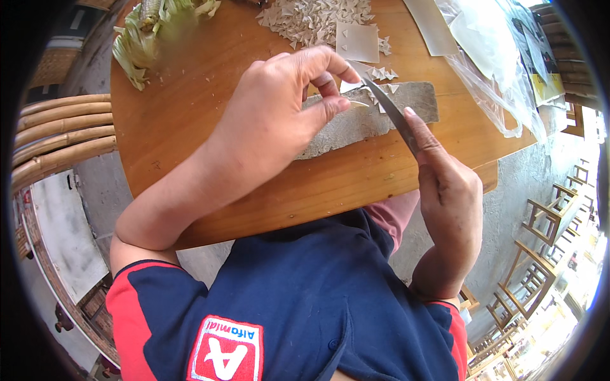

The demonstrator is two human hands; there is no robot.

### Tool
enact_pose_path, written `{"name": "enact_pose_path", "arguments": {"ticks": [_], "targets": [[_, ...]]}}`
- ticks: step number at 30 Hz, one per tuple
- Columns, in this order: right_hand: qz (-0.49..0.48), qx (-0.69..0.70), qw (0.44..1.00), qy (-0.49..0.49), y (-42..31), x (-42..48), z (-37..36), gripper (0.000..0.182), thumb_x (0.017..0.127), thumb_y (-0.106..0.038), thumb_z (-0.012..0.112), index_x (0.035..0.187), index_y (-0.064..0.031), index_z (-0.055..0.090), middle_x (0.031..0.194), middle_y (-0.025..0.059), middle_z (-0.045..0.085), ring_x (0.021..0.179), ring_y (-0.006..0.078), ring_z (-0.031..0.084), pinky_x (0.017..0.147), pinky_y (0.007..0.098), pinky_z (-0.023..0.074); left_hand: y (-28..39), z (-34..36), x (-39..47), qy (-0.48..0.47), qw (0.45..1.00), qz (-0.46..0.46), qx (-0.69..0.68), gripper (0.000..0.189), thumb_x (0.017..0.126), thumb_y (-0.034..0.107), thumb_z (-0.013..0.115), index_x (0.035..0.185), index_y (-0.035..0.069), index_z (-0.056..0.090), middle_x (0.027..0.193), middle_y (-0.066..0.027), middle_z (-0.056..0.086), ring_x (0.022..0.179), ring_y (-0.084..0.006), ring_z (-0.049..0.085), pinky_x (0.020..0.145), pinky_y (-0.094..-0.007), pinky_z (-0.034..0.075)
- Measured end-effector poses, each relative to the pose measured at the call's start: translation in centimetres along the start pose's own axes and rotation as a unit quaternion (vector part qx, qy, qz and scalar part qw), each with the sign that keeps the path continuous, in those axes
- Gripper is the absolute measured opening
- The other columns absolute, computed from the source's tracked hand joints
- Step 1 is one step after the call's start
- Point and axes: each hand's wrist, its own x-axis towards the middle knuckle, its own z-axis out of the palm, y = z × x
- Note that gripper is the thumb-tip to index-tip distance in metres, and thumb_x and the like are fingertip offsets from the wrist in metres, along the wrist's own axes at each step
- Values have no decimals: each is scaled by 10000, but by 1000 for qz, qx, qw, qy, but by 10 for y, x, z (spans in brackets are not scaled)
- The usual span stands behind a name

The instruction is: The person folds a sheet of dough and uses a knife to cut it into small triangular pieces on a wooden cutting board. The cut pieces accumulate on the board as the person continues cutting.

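Observation:
My right hand [448,190] grips a knife [393,114], its index finger laid along the dark metal blade. The blade slants up and left over a rough grey slab [414,100]. My left hand [281,105] is bent over the slab's left part, hiding some of it. A thin pale sliver [360,104] sticks out from the left thumb. The left index fingertip is close to the knife's tip. Small pale triangles [381,74] lie by the blade and partly on the slab. Just behind them is a pale square sheet [357,43] with a few triangles on it.
A large heap of pale triangles [314,19] covers the back of the wooden table [214,85]. Corn husks [138,52] lie at the back left. Pale sheets [431,28] and a clear plastic bag [500,90] occupy the right side. Bamboo poles [66,124] adjoin the left edge.

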Motion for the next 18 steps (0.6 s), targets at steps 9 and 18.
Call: {"name": "enact_pose_path", "arguments": {"ticks": [9, 18], "targets": [[36, 83, 996, -13, -12, -11, 1, 578, 869, 120, 549, 1391, -112, 640, 673, 60, 454, 603, 108, 473, 623, 264, 450, -16, 19, -13, 56, 985, 62, 154, 241, 846, 85, 764, 1079, 136, 731, 802, 39, 663, 741, -135, 491, 827, -301, 412], [70, 139, 988, -21, -21, -19, 2, 568, 898, 118, 550, 1425, -88, 604, 681, -13, 496, 564, 51, 430, 551, 229, 407, -8, 19, -19, 59, 994, 24, 88, 201, 849, 136, 766, 1034, 136, 688, 827, 38, 680, 737, -131, 484, 847, -318, 401]]}}
